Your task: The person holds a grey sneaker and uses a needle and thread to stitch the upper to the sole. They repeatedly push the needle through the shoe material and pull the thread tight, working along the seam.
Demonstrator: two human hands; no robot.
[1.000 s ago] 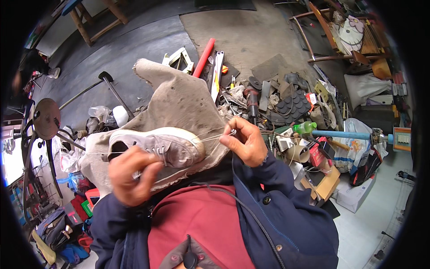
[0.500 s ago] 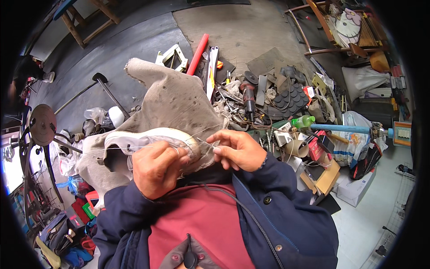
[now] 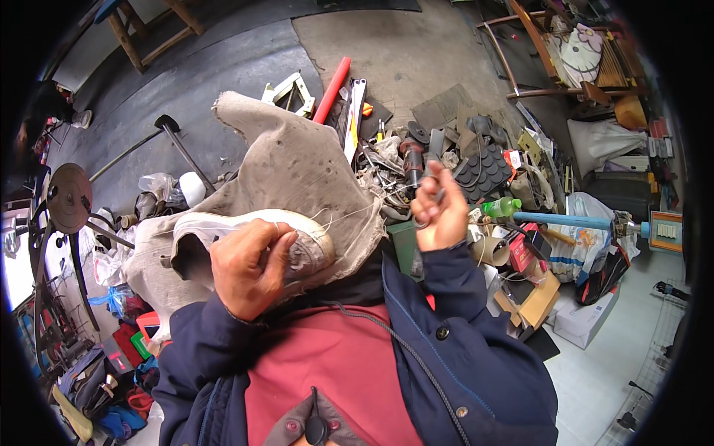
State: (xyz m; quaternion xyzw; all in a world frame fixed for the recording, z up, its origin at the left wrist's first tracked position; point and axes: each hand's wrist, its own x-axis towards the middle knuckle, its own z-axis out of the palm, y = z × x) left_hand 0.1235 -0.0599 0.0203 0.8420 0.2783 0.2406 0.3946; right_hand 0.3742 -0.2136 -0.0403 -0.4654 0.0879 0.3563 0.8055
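Observation:
A white shoe point(image 3: 316, 239) lies on its side across my lap, on a grey, stained cloth point(image 3: 294, 160). My left hand point(image 3: 254, 264) is over the shoe's upper near the toe, thumb and forefinger pinched on a thin white thread. From the toe edge, thread point(image 3: 348, 217) runs up and right toward my right hand point(image 3: 444, 208). That hand is raised off the cloth, its fingers curled in and somewhat blurred. The thread's end at the fingers is too fine to make out clearly.
Beyond the cloth lies a pile of tools and scraps, with a power tool point(image 3: 413, 160), a red tube point(image 3: 332, 91) and a green bottle point(image 3: 503, 207). A blue pole point(image 3: 561, 217) juts out at right. A metal stand with a round plate point(image 3: 69, 198) is at left.
My right hand has moved away from the toe, up and to the right, drawing the thread out. My left hand has shifted slightly left and down, still at the shoe.

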